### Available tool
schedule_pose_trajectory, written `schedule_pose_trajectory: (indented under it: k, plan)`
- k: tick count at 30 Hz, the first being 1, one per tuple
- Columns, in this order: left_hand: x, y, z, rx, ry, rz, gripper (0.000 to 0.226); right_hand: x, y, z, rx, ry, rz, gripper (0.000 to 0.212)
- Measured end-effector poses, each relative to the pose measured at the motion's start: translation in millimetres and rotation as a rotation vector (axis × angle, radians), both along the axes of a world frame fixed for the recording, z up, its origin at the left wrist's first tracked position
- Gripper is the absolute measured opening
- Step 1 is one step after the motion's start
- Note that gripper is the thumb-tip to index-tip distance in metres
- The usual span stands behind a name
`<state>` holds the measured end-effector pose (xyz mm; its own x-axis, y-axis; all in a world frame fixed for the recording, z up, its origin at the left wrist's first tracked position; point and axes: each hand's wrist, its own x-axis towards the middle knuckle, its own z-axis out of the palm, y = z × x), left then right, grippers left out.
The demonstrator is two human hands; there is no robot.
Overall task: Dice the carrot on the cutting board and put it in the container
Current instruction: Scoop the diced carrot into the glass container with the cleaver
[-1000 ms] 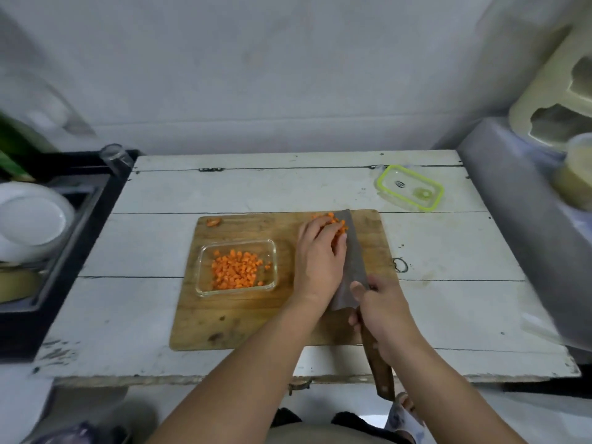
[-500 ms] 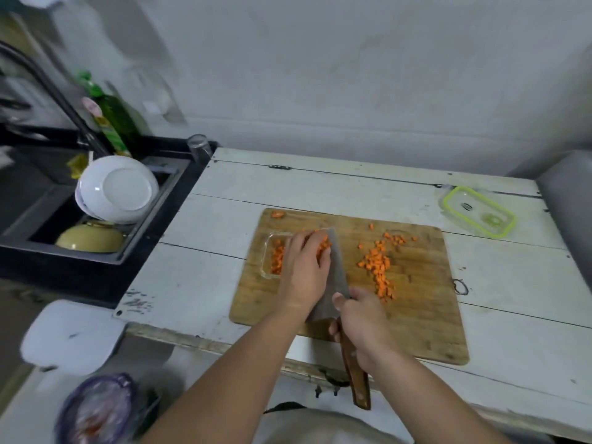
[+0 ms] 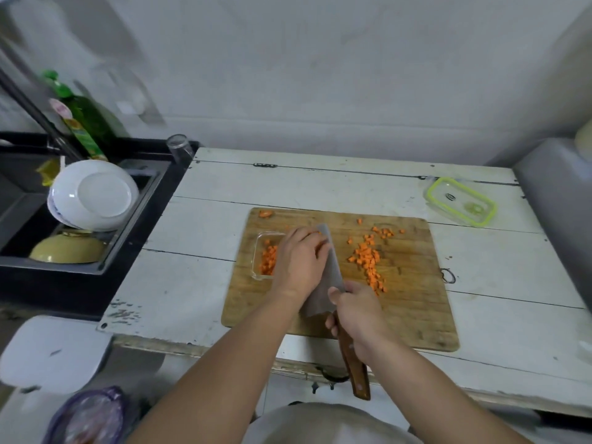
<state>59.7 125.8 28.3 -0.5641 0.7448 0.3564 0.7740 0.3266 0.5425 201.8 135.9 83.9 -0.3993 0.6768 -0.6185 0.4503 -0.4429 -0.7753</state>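
Two hands over the cutting board (image 3: 413, 318), head view only. Right hand (image 3: 355, 315) is wrapped round the wooden handle of the cleaver (image 3: 330, 277), thumb up on the flat of the blade near the heel; forearm comes in from bottom right. Blade runs away from the person, tip toward the board's far edge, tilted with its flat facing left.

Left hand (image 3: 299, 261) lies palm down against the blade's left face, fingers straight and close together, fingertips near the blade tip. It sits over the right part of the glass container (image 3: 261, 248), so that half of the container is hidden. Can't tell whether any dice are trapped between palm and blade.

Container stands on the board's left side, diced carrot inside (image 3: 268, 261) visible at its left end. Loose diced carrot pile (image 3: 368, 261) lies on the board right of the blade, scattered toward the far right corner. One larger carrot piece (image 3: 265, 214) at the far left corner of the board.

Green-rimmed lid (image 3: 461, 200) on the white table (image 3: 192, 283), far right, well apart from the board. Sink (image 3: 19, 203) at left holds a white bowl (image 3: 93, 195) and a yellow bowl (image 3: 69, 248).
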Motion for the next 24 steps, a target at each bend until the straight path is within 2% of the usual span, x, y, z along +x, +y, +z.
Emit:
schedule_pose_trajectory:
  k: [5, 8, 16, 24]
  plan:
    - [-7.2, 4.5, 0.3, -0.018, 0.022, -0.055, 0.013, 5.9, 6.3, 2.7, 0.005, -0.018, 0.005, 0.032]
    - [-14.9, 2.5, 0.2, -0.035, 0.091, -0.076, 0.01, 10.2, 10.1, 4.0, -0.001, -0.016, 0.01, 0.022]
    - [-29.2, -3.0, 2.2, -0.142, 0.281, -0.115, 0.008, 25.1, 21.1, 9.5, 0.022, -0.052, 0.037, 0.018]
    - [-40.0, 6.0, 11.5, -0.249, 0.35, -0.114, 0.014, 40.0, 42.5, 16.2, 0.031, -0.105, 0.07, 0.031]
